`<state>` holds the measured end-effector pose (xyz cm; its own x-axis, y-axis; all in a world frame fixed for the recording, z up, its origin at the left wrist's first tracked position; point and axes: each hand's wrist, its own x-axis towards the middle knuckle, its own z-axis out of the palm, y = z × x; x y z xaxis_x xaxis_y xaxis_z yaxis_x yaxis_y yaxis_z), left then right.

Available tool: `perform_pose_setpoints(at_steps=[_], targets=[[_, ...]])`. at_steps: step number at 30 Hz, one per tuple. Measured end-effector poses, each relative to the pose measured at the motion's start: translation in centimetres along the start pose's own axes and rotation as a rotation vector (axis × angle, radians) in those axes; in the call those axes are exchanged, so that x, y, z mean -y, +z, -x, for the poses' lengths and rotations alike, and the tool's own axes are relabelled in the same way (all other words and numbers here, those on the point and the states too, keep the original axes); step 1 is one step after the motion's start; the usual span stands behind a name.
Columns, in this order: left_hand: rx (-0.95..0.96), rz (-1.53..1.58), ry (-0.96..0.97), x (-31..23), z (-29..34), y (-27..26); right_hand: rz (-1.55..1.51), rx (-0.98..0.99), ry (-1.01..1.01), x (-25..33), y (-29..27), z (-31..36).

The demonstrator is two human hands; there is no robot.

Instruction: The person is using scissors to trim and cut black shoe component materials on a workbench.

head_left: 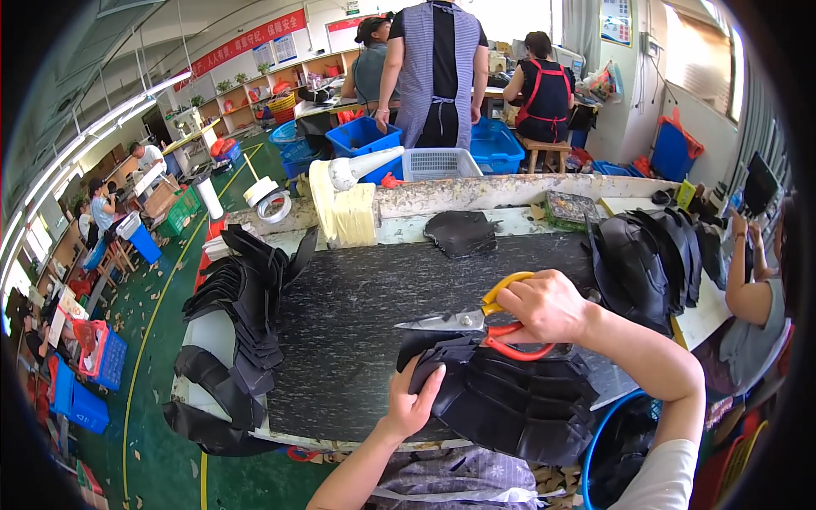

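My right hand (pixel 544 304) grips a pair of scissors (pixel 446 322) with one yellow and one red handle. Their blades point left, just above a bundle of overlapping black leather-like pieces (pixel 514 395) at the bench's front edge. My left hand (pixel 411 403) pinches the left end of that bundle, thumb in front, its other fingers partly hidden behind. The blades look nearly together; whether they touch a piece, I cannot tell. Under both hands lies the dark, streaked work surface (pixel 357 297).
Stacked black pieces lie on the left (pixel 246 306) and right (pixel 642 263) of the bench. A flat black scrap (pixel 461 233), yellowish tape roll (pixel 350 212) and white tape roll (pixel 274 206) sit along the back. A blue-rimmed bin (pixel 592 450) stands front right. People work nearby.
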<state>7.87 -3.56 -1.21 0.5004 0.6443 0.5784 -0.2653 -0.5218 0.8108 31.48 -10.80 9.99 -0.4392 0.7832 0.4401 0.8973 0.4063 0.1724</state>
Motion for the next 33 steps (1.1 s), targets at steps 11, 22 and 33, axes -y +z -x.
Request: perform_pose_setpoints(at_steps=[11,22,33], targets=[[-0.259,-0.11,0.113,6.0,-10.4,-8.9,-0.466,-0.027,0.971,2.7,0.9,10.6],[0.653,-0.796,0.264,1.6,-2.8,4.0,-0.305,0.057,0.915,9.2,0.8,16.3],[0.683,-0.276,-0.025,3.4,-3.0,2.9,-0.029,0.134,0.575,7.5,-0.1,14.9]])
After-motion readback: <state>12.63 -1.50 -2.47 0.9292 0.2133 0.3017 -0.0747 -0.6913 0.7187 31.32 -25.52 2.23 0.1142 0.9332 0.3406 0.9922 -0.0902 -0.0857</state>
